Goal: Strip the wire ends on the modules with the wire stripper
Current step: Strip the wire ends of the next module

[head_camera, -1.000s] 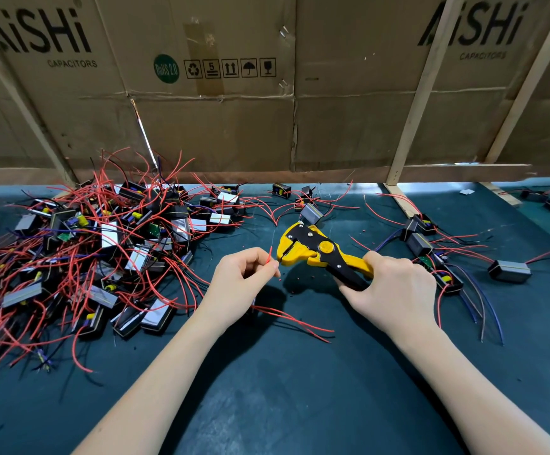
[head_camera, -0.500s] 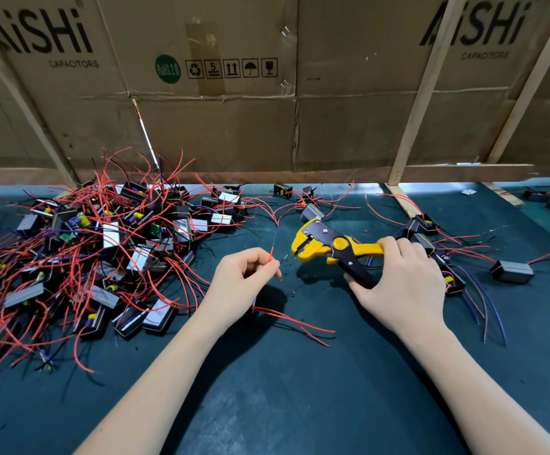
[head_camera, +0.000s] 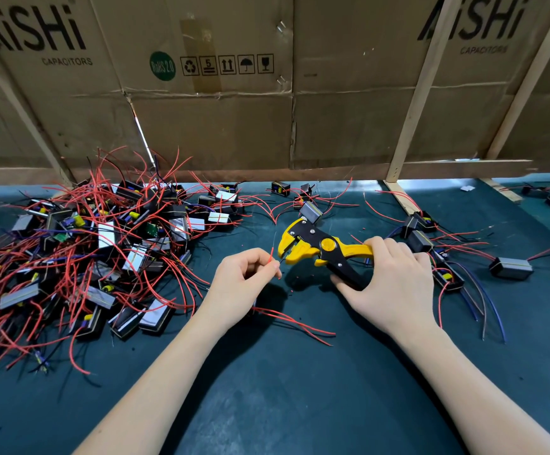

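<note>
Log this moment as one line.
left hand: pinches red wire | right hand: grips wire stripper | stripper mouth at wire end

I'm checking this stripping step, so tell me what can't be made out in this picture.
- Head view: whether the red wire tip is bare or inside the wire stripper; too thin to tell.
- Head view: the module that wire belongs to; the left hand covers it.
- Head view: the stripper's handle ends, wrapped by the right hand.
- Head view: modules deep in the pile, buried under tangled wires.
</note>
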`<state>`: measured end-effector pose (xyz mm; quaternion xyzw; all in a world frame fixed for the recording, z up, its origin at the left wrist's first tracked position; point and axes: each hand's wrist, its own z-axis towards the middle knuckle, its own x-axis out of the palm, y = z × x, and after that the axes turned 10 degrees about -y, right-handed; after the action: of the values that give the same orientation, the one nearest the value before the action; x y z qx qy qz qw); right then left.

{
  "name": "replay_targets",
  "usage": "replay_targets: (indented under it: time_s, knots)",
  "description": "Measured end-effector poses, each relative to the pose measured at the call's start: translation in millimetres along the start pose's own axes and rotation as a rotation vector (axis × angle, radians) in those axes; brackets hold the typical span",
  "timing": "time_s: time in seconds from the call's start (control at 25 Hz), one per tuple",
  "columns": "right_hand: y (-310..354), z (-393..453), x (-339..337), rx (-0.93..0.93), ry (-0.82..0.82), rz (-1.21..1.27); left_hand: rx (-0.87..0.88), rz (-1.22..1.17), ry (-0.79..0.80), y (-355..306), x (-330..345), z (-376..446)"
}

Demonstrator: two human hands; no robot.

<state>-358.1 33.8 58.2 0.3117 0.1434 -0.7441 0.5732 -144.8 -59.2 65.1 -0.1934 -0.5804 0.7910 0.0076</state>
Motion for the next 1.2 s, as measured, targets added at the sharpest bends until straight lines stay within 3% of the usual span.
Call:
replay_targets:
  time_s: [0.64,0.96,1.2]
  knots:
    - [1,4,-8,-0.052,0.035,-0.012,0.012,0.013,0.025,0,-3,1]
    - [-10,9,-7,0.157,0.087,-0.045,0.029,0.001,0.066,0,-4,0]
    - [-20,14,-4,0.267,-0.056,0.068,-0.044,-0.054,0.071,2,-2,2]
